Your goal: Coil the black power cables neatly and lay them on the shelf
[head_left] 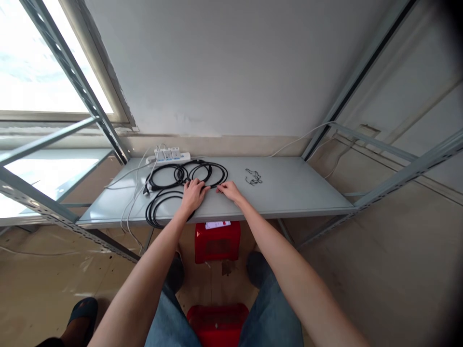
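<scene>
Several coils of black cable [164,187] lie on a grey metal shelf [285,197], overlapping toward its left half. My left hand [194,194] is closed on the near side of the right-hand coil, fingers curled over the cable and thumb toward the right. Just right of it, my right hand [229,190] pinches the same coil's near edge between thumb and fingertips; the exact grip is small and partly hidden. A black plug [146,190] sits at the left end of the coils. Farther right lies a small pile of thin black ties [253,177].
A white power strip [184,157] with adapters stands at the shelf's back left, its white cords hanging over the front. Metal uprights [108,130] frame both ends. Below are a red stool [217,243] with a phone-like item on top, and another person's foot [84,315] at left.
</scene>
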### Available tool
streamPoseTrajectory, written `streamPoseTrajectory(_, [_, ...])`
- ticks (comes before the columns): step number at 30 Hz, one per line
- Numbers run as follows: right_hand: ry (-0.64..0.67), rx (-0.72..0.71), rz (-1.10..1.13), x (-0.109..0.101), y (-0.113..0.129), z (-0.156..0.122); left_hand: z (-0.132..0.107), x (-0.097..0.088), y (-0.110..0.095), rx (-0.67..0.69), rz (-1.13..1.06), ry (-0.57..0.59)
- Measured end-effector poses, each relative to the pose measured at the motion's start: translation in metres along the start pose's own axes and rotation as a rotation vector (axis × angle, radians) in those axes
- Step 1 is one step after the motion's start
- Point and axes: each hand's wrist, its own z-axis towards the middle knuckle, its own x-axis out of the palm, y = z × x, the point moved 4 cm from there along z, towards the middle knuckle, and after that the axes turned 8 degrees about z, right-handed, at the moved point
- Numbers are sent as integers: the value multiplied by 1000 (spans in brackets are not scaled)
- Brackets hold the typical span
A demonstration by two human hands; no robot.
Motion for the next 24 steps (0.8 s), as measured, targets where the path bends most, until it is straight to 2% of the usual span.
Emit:
streamPoseTrajectory(12, [-55, 94, 212, -5, 13, -10, -1, 1, 3, -7, -48, -24])
streamPoseTrajectory(16, [-54, 198, 236, -14, 20, -7, -2, 2, 3, -17, -54, -25])
streamPoseTrajectory(20, [-98, 340, 88, -29, 25, 2, -1, 2, 2, -20, -40, -7])
streamPoseTrajectory(22, [-67, 274, -98, -32, 28, 3, -1, 2, 2, -13, -37, 1])
streamPoseTrajectory(24, [-43, 83, -357, -29, 30, -2, 0, 1, 2, 1, -35, 8])
